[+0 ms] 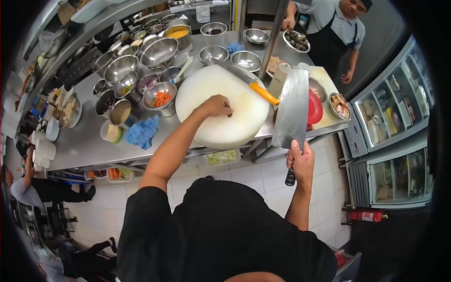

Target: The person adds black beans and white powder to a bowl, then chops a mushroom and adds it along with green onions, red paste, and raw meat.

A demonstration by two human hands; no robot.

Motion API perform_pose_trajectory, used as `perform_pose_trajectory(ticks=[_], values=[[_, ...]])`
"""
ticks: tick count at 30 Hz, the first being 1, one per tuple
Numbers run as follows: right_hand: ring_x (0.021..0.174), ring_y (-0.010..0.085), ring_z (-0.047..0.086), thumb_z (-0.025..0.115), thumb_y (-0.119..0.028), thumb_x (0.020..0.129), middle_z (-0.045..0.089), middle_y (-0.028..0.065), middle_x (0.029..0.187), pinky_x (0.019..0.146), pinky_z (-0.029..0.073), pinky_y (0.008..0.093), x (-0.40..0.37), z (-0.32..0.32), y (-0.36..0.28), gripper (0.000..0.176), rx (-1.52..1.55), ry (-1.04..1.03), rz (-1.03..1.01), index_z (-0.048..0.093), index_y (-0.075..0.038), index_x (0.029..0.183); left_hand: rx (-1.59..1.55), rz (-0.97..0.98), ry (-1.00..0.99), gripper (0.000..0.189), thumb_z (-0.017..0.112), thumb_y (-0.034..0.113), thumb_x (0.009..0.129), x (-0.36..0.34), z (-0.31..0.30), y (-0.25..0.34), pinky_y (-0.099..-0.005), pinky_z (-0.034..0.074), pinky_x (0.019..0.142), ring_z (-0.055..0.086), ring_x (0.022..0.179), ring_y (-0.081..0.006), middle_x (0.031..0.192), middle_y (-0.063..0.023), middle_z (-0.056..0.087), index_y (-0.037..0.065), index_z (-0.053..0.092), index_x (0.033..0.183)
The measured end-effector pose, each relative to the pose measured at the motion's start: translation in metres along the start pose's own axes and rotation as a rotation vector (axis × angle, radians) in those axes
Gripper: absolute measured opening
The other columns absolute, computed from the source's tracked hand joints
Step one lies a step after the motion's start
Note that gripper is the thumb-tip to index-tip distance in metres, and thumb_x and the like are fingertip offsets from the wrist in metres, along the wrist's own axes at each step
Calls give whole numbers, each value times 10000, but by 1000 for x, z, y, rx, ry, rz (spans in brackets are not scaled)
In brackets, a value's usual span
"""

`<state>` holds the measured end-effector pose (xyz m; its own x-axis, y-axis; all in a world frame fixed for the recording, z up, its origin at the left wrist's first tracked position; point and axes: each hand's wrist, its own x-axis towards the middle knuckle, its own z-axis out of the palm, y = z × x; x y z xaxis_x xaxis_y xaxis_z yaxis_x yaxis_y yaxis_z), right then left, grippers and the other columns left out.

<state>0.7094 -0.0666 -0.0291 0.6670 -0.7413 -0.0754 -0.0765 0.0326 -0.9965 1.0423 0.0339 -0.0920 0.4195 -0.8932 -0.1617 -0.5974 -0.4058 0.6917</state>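
My right hand [302,160] is wrapped round the black handle of a broad cleaver [292,113]. Its wide steel blade points up, beyond the right side of the thick round white cutting board [221,134]. On the board, my left hand [216,105] is closed, fingers curled down. A small brown bit shows by its fingertips, too small to name. A knife with a yellow handle [263,92] lies across the far right part of the board, its blade toward the back. A bowl of carrot pieces [160,98] stands left of the board.
Steel bowls [159,51] crowd the counter's left and back. A blue cloth [142,132] lies near the front edge. A co-worker [336,37] at back right holds a bowl of dark pieces [296,41]. Glass-door fridges [390,103] stand right; other people are at left.
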Motion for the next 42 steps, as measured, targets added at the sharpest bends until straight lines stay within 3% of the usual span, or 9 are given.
perform_pose_trajectory(ticks=[5, 9, 14, 15, 17, 24, 31, 36, 42], values=[[413, 86, 402, 536, -304, 950, 400, -4, 537, 368, 338, 229, -2, -10, 3, 278, 13, 28, 40, 490, -57, 831, 84, -70, 199, 414, 703, 413, 770, -4, -1, -9, -320, 480, 678, 612, 726, -206, 808, -128, 659, 11, 632, 843], [421, 83, 408, 518, -270, 955, 406, -1, 549, 367, 342, 222, 2, 1, -8, 216, 6, -31, 59, 473, -60, 957, -55, -188, 261, 337, 620, 348, 858, -14, -14, -34, -371, 468, 746, 606, 779, -293, 817, -153, 644, 12, 614, 870], [428, 80, 415, 516, -212, 944, 425, -3, 564, 363, 346, 214, 7, 15, -11, 156, 87, -112, 183, 465, -87, 1021, 539, 466, 594, 188, 577, 149, 845, -42, -22, -42, -385, 415, 910, 520, 1046, -337, 1084, -148, 581, 26, 619, 982], [428, 77, 412, 516, -210, 943, 427, -4, 566, 362, 345, 215, 7, 17, -12, 160, 63, -133, 215, 465, -89, 1034, 522, 500, 583, 188, 577, 149, 845, -45, -23, -34, -385, 415, 910, 520, 1046, -337, 1084, -148, 581, 26, 619, 982], [426, 72, 405, 514, -208, 944, 435, -11, 574, 365, 347, 215, 11, 18, -12, 190, 12, -155, 267, 464, -92, 1085, 302, 530, 186, 210, 592, 69, 813, -37, -21, -13, -390, 419, 911, 512, 1052, -326, 1083, -122, 565, 35, 619, 1018], [460, 84, 448, 486, -181, 932, 444, 2, 608, 381, 394, 244, 10, 25, -25, 160, -154, -255, 342, 433, -48, 1005, 44, 470, -27, 184, 578, 37, 823, -26, -1, 6, -380, 445, 858, 546, 988, -321, 1005, -138, 576, 10, 611, 1003], [456, 89, 472, 510, -198, 906, 498, 19, 600, 383, 427, 263, 23, 30, -23, 358, -470, -250, 310, 415, 48, 1150, 62, 631, 44, 200, 578, 59, 850, -25, -5, -20, -363, 443, 876, 548, 977, -301, 1027, -147, 578, -5, 578, 1040], [460, 204, 540, 467, -193, 912, 505, 130, 577, 424, 455, 348, 36, 48, -47, 241, -833, -374, 225, 424, 39, 869, -36, 597, -12, 163, 576, 104, 870, -33, 9, -13, -366, 434, 869, 536, 968, -284, 994, -127, 558, 29, 613, 1011], [611, 411, 601, 441, -153, 913, 586, 263, 672, 615, 491, 472, 30, 72, -59, 228, -1120, -460, 98, 463, 73, 903, 2, 466, 106, 174, 572, 81, 875, -48, 20, -18, -344, 446, 844, 562, 955, -268, 997, -112, 572, 44, 618, 1038]])
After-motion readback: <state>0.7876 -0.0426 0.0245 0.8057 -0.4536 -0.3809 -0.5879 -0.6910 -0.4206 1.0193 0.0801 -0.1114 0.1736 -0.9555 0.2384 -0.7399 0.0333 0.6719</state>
